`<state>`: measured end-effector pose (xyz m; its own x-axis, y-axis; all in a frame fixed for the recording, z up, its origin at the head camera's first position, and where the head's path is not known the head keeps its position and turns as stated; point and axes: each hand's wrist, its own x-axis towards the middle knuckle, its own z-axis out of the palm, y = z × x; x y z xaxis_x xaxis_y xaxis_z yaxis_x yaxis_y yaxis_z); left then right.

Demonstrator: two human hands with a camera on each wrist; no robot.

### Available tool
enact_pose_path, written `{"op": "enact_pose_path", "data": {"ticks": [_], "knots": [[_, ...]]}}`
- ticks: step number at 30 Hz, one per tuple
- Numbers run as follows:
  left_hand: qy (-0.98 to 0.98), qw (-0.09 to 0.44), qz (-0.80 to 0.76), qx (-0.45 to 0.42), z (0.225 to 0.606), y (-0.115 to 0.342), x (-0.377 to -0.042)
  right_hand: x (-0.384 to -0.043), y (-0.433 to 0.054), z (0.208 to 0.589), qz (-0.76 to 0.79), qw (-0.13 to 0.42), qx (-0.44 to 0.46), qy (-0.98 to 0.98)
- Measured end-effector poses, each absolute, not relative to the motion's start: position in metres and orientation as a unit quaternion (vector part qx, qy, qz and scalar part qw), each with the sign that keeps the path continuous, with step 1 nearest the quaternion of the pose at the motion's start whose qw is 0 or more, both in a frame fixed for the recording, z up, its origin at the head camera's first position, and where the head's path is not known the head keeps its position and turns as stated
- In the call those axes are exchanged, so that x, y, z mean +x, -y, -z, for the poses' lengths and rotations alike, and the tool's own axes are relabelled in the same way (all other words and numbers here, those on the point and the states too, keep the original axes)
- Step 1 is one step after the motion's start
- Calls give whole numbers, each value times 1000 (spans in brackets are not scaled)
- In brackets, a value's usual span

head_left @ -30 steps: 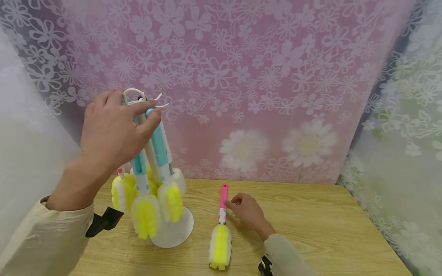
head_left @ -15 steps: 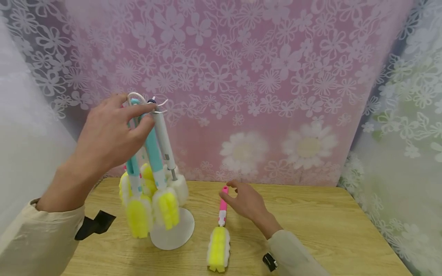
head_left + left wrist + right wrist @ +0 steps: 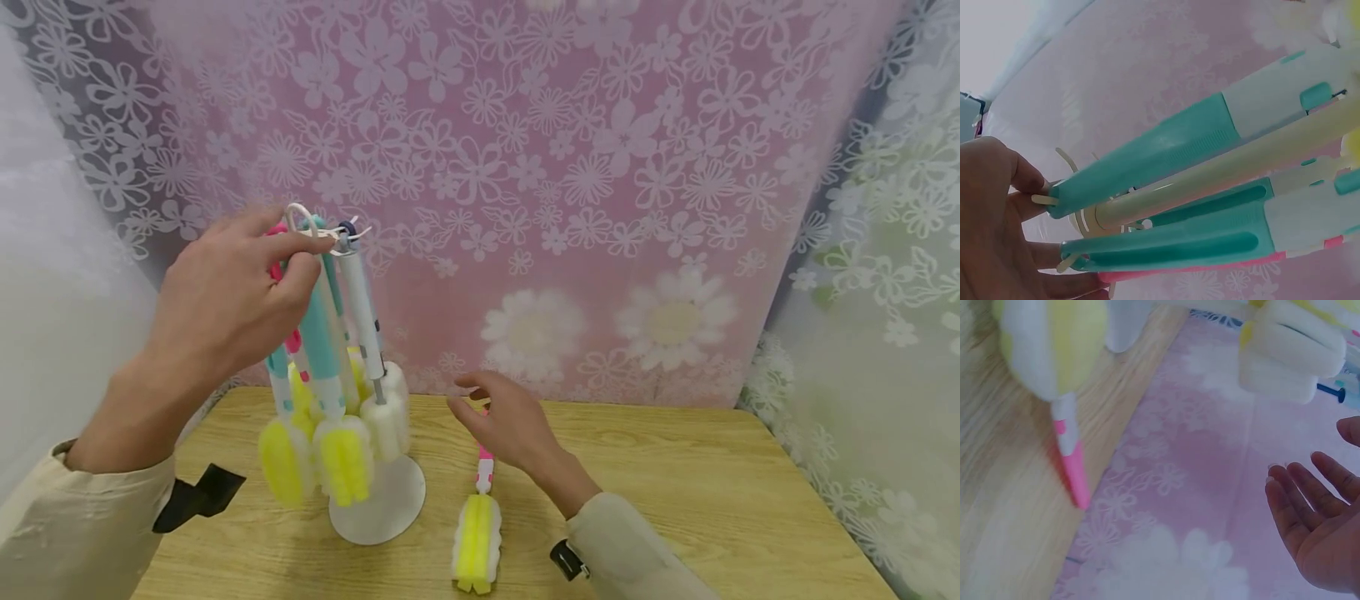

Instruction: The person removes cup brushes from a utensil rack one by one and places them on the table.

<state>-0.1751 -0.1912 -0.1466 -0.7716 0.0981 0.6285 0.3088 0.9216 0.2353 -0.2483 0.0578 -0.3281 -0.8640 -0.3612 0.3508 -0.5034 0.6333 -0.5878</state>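
A white stand [image 3: 375,512] with a round base and a ring of hooks carries several hanging sponge brushes. At its top my left hand [image 3: 228,292] has thumb and forefinger at the hooks. In the left wrist view, its fingers reach round the hook ring beside the turquoise handles [image 3: 1154,150]. White-handled brushes [image 3: 360,308] with white sponge heads hang on the stand's right side. A pink-handled brush [image 3: 476,542] lies on the table, its yellow and white head toward me. Above its handle hovers my right hand [image 3: 510,421], fingers loosely bent and holding nothing, partly hiding the handle.
The wooden table [image 3: 675,500] extends to the right of the lying brush. A pink flowered cloth [image 3: 600,208] hangs close behind the table, with pale flowered cloth [image 3: 900,333] at the right side.
The hanging brushes have turned round the stand, bringing white-handled ones forward on the right. My left hand has shifted slightly left. My right hand has risen and moved left over the pink handle.
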Motion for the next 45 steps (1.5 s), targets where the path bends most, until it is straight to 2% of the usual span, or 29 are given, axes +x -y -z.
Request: {"op": "enact_pose_path", "data": {"ticks": [12,20,29,45], "knots": [[915,372,145,-60,148,179,-177,-241,-15,297,-418,101,309,848],[883,440,142,-76,159,175,-183,-240,9,292,-454,124,338,815],[874,451,151,-98,168,172,-186,-241,20,293,-482,148,336,796],[846,492,115,-168,173,184,-189,-243,21,299,-535,149,322,767]]}}
